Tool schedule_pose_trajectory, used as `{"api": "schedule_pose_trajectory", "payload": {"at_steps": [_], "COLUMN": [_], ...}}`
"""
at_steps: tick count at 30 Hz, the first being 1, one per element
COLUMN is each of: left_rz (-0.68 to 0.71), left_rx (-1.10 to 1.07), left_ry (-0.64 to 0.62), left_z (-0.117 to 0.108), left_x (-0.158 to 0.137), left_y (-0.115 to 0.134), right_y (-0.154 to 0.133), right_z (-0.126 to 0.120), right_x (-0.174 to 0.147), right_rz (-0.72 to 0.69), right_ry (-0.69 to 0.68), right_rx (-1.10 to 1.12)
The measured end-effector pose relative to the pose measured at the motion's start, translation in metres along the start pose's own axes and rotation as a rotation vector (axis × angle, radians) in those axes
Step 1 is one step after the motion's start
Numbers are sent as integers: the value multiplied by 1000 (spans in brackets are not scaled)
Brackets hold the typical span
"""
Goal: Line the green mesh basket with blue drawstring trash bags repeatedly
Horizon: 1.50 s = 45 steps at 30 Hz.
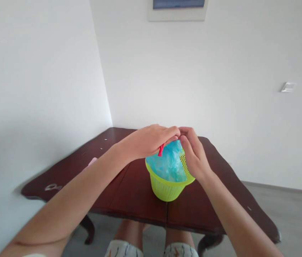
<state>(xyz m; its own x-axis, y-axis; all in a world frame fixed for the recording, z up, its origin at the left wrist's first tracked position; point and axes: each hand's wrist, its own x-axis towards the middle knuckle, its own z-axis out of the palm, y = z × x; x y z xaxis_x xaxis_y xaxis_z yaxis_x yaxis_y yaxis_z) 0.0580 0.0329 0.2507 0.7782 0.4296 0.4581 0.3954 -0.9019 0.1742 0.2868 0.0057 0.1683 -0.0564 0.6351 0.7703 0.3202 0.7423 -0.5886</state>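
Observation:
A light green perforated plastic basket (167, 190) stands on the table, with a crumpled translucent blue plastic bag (168, 166) bulging from its top. My left hand (155, 140) is closed above the basket, its fingertips pinched at the top of the bag. A short red strip (161, 150) hangs out below its fingers; whether it belongs to the bag I cannot tell. Meeting it from the other side, my right hand (194, 150) has its thumb and fingers pressed together at the gathered bag top. Both sets of fingertips touch, and they partly hide what they pinch.
The dark reddish-brown table (135, 192) has a wavy edge and stands in a corner against white walls. A pink item (92, 161) lies partly behind my left forearm. A small whitish ring-shaped thing (51, 187) rests near the left edge.

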Motion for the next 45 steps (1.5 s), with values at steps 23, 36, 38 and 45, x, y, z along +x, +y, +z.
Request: {"api": "schedule_pose_trajectory", "payload": {"at_steps": [23, 36, 38, 45], "left_rz": [150, -405, -437, -515], "left_rx": [-466, -62, 59, 114], "left_ry": [435, 208, 110, 46], "left_z": [77, 90, 83, 91], "left_x": [-38, -100, -93, -55], "left_y": [-31, -52, -47, -30], "right_y": [32, 107, 100, 23], "right_z": [-9, -41, -42, -24], "right_x": [19, -14, -16, -10], "right_rz": [436, 582, 570, 178], "right_ry": [56, 166, 111, -262], "right_rx": [643, 577, 544, 269]}}
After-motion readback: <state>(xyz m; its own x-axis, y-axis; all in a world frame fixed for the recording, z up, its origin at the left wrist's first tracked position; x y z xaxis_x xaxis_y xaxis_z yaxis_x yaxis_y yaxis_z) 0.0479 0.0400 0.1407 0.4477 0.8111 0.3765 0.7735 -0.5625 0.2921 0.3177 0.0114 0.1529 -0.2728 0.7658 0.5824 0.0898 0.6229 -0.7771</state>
